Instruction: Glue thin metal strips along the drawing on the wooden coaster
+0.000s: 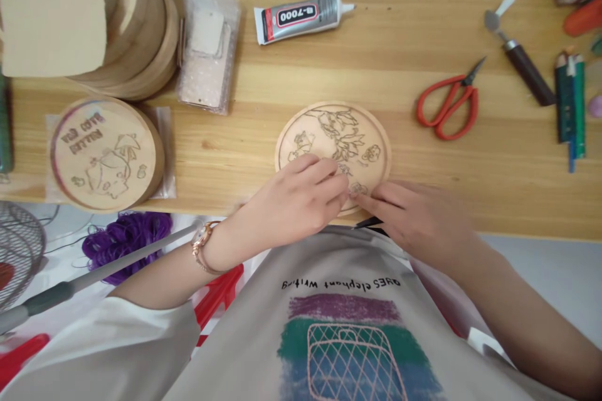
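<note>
At the table's (211,162) near edge, we're working the illustrated round wooden disc's (322,137) surface, prob. fitting or pressing some fine detail. Our left hand (308,197) is bunching its fingers over it, tips hidden; can't tell re grip. Our right hand (414,216) is reaching the rim, a black tool (367,223) showing beneath, hold unclear. Next move's prob. needing a steady disc & light touch.

Ltg bright, soft & fairly even, apparently from above. Table (223,156) has a pale sheen mid-surface, toward the near edge. Small glints on plastic packet (207,56) & glue tube (301,19), both nr the far edge. Shadows faint, soft. Slight overall blur: wooden disc's (324,131) line art readable, not crisp; far R corner fuzzier.
</note>
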Available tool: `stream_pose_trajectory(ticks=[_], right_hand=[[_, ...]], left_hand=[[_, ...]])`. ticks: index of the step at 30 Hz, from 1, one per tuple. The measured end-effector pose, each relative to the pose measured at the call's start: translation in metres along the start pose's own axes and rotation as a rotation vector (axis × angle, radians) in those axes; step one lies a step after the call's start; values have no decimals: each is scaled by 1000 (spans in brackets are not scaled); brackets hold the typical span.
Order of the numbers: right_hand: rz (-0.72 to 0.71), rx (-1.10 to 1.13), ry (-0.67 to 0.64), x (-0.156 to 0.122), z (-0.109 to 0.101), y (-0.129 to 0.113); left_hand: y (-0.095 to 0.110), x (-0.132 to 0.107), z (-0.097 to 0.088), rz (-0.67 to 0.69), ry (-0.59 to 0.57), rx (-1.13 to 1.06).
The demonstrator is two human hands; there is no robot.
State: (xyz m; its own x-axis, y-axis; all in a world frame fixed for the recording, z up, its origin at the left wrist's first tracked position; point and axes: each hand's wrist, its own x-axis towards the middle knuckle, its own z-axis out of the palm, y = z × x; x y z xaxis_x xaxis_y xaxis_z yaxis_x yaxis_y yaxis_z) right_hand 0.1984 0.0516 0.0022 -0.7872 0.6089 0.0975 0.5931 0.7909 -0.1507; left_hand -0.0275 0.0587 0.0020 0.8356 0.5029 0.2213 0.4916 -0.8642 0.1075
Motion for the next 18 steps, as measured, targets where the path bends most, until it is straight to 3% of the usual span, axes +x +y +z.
stream_pose_trajectory(ticks=[5,10,18], right_hand=[[62,169,-88,0,0,6],[79,163,-170,2,-4,7],[0,37,-84,5,-6,8]], left_hand=[[0,0,-1,-7,-12,10],[0,1,0,-11,-27,15],[1,1,-1,-21,-21,-10]])
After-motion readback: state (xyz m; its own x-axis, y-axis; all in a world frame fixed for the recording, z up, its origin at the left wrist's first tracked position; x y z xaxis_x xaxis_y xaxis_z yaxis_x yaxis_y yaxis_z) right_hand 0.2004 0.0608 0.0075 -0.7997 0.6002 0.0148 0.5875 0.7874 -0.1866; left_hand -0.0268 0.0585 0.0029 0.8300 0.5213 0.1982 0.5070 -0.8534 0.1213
